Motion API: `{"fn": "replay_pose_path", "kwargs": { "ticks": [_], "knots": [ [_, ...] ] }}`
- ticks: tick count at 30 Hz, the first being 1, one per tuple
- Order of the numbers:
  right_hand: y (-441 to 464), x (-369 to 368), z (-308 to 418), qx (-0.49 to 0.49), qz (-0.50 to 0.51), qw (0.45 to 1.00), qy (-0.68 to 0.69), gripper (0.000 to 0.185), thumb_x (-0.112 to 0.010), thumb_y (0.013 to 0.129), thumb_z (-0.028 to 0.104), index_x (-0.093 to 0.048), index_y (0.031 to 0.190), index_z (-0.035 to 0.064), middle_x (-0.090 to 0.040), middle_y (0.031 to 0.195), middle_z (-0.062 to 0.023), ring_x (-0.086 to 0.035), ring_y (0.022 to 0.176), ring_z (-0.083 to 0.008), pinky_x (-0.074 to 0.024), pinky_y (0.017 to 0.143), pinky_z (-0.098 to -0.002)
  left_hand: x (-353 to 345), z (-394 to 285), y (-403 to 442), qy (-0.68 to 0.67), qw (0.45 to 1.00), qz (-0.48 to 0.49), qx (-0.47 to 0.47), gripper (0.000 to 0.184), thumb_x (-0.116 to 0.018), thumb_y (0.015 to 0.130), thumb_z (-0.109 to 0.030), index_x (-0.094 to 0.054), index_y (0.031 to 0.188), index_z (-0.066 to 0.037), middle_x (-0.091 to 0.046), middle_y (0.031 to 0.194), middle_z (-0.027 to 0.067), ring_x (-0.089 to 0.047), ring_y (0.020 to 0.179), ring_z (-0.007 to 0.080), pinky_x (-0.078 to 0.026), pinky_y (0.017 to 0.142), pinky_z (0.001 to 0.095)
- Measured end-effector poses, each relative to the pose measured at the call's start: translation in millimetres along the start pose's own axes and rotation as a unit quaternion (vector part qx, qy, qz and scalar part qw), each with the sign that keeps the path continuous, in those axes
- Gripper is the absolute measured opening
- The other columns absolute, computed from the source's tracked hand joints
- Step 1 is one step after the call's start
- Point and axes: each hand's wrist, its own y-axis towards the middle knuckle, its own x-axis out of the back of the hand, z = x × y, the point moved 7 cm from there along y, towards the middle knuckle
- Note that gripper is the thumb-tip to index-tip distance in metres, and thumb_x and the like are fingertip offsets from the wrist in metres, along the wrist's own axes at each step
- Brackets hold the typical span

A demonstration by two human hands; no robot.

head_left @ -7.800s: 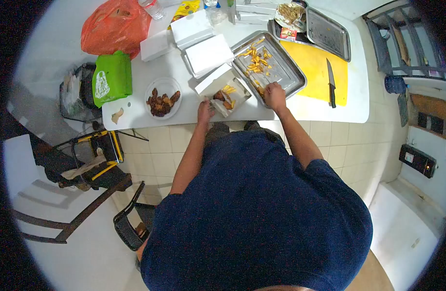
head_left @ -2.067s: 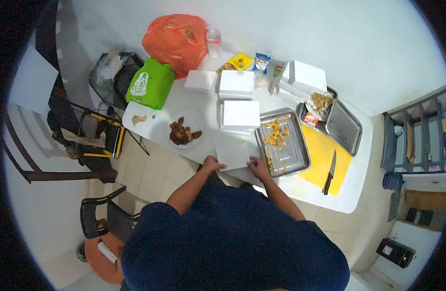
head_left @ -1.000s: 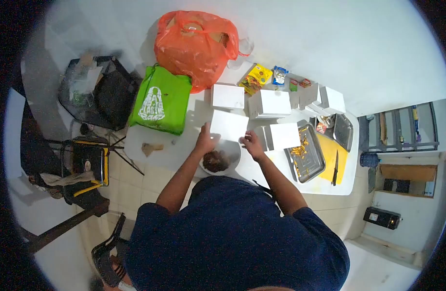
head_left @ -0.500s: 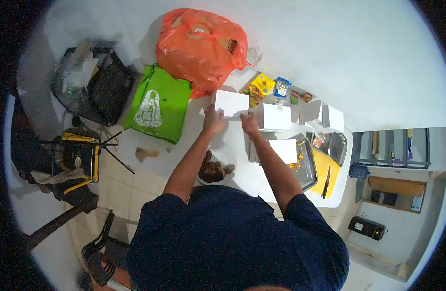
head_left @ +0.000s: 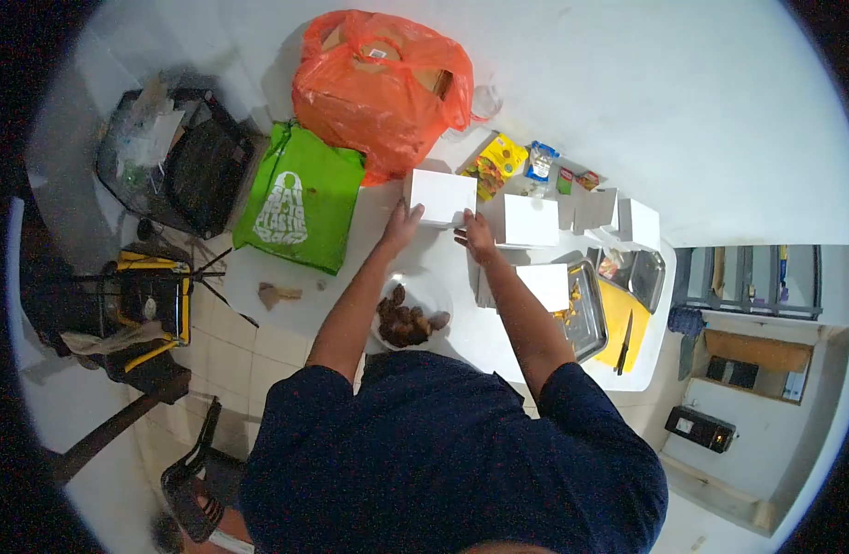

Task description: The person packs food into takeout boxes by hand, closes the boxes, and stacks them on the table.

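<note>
A white cardboard box (head_left: 443,195) stands on the white table, in front of the orange plastic bag. My left hand (head_left: 402,226) grips its near left corner, thumb on the front side. At the near right corner is my right hand (head_left: 477,237), its fingers apart and one fingertip up against the box. More white boxes sit to the right: one box (head_left: 528,222) beside my right hand and another box (head_left: 541,287) nearer to me. Between my forearms, close to my body, a clear bowl (head_left: 445,300) holds brown cooked-looking pieces (head_left: 407,325).
The orange bag (head_left: 378,102) and a green bag (head_left: 300,198) stand at the back left. A yellow packet (head_left: 496,166) and a blue packet (head_left: 541,161) lie by the wall. At right are a metal tray (head_left: 591,319), a yellow cutting board (head_left: 618,328) and a knife (head_left: 624,342).
My right hand's fingers have loosened and spread at the box corner. The box has hardly moved. My forearms have shifted slightly, and more of the bowl shows.
</note>
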Motion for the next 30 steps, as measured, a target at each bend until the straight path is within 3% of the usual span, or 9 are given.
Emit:
{"fn": "replay_pose_path", "kwargs": {
  "ticks": [5,6,11,15,19,23,24,28,30],
  "knots": [
    [3.6,2.9,-18.9,0.054,0.070,0.990,-0.112,0.051,-0.051,0.095,0.046,-0.041,0.126,0.0073,-0.051,0.118,-0.0103,-0.058,0.096,-0.0268,-0.0485,0.086,-0.0402,15.0,24.9,-7.0,0.073,0.996,-0.055,0.011,0.079,-0.060,0.091,-0.038,-0.021,0.146,0.002,-0.042,0.140,0.0210,-0.041,0.129,0.0294,-0.030,0.108,0.0364],
    [-41.9,-12.1,9.9,-0.028,0.049,0.998,0.003,0.050,-0.052,0.095,0.045,-0.040,0.125,0.0064,-0.051,0.113,-0.0104,-0.057,0.097,-0.0255,-0.0477,0.087,-0.0392,16.5,27.4,-14.8,0.040,0.997,-0.041,0.044,0.082,-0.062,0.089,-0.036,-0.016,0.148,-0.001,-0.040,0.142,0.0211,-0.040,0.130,0.0297,-0.031,0.108,0.0371],
    [-118.7,-25.7,19.2,-0.001,0.061,0.998,-0.035,0.054,-0.057,0.094,0.040,-0.035,0.129,0.0056,-0.051,0.114,-0.0120,-0.053,0.107,-0.0238,-0.0461,0.091,-0.0380,37.6,-23.9,-85.2,-0.078,0.978,0.074,0.178,0.097,-0.070,0.082,-0.032,-0.006,0.152,-0.014,-0.027,0.151,0.0178,-0.034,0.135,0.0281,-0.030,0.110,0.0408],
    [-179.8,-34.2,-9.2,0.007,0.139,0.989,-0.059,0.068,-0.068,0.086,0.040,-0.031,0.133,0.0075,-0.051,0.119,-0.0182,-0.052,0.110,-0.0263,-0.0458,0.092,-0.0394,50.8,-29.2,-134.5,-0.048,0.983,0.126,0.124,0.102,-0.073,0.079,-0.029,-0.003,0.152,-0.016,-0.024,0.153,0.0143,-0.032,0.136,0.0272,-0.029,0.111,0.0417],
    [-218.7,-27.6,-35.8,-0.027,0.135,0.990,-0.007,0.052,-0.065,0.089,0.019,-0.035,0.131,0.0102,-0.052,0.121,-0.0176,-0.055,0.108,-0.0244,-0.0487,0.088,-0.0392,48.3,-22.3,-174.4,-0.057,0.982,0.154,0.092,0.104,-0.073,0.078,-0.028,-0.001,0.153,-0.017,-0.018,0.155,0.0123,-0.025,0.140,0.0270,-0.023,0.113,0.0417],
    [-247.4,-13.2,-33.9,-0.062,0.145,0.987,0.017,0.055,-0.065,0.089,0.016,-0.032,0.133,0.0138,-0.052,0.119,-0.0175,-0.056,0.107,-0.0267,-0.0509,0.087,-0.0436,34.2,-27.0,-191.5,0.008,0.986,0.169,-0.006,0.105,-0.071,0.081,-0.037,0.003,0.152,-0.015,-0.011,0.157,0.0115,-0.016,0.143,0.0266,-0.013,0.116,0.0396],
    [-252.5,-8.5,-31.9,-0.063,0.133,0.989,0.005,0.056,-0.065,0.088,0.015,-0.032,0.133,0.0141,-0.052,0.118,-0.0172,-0.057,0.106,-0.0268,-0.0517,0.086,-0.0430,30.6,-14.7,-192.2,-0.013,0.984,0.178,-0.018,0.093,-0.053,0.089,-0.055,0.001,0.152,-0.012,-0.012,0.157,0.0113,-0.014,0.143,0.0249,-0.011,0.116,0.0376],
    [-272.2,7.0,-22.5,-0.061,0.113,0.991,0.023,0.056,-0.066,0.087,0.012,-0.031,0.131,0.0140,-0.052,0.116,-0.0166,-0.059,0.104,-0.0275,-0.0534,0.083,-0.0417,4.9,-28.1,-191.8,-0.105,0.982,0.158,0.001,0.086,-0.018,0.094,-0.068,-0.013,0.150,-0.003,-0.020,0.155,0.0107,-0.018,0.141,0.0213,-0.015,0.114,0.0356],
    [-276.2,15.2,-24.8,-0.038,0.115,0.992,0.017,0.048,-0.061,0.090,0.015,-0.031,0.127,0.0160,-0.052,0.115,-0.0155,-0.059,0.104,-0.0279,-0.0526,0.083,-0.0435,4.7,16.4,-188.8,-0.074,0.987,0.123,0.074,0.079,-0.020,0.098,-0.059,-0.017,0.147,0.004,-0.035,0.146,0.0129,-0.031,0.133,0.0233,-0.022,0.112,0.0335]
  ]
}}
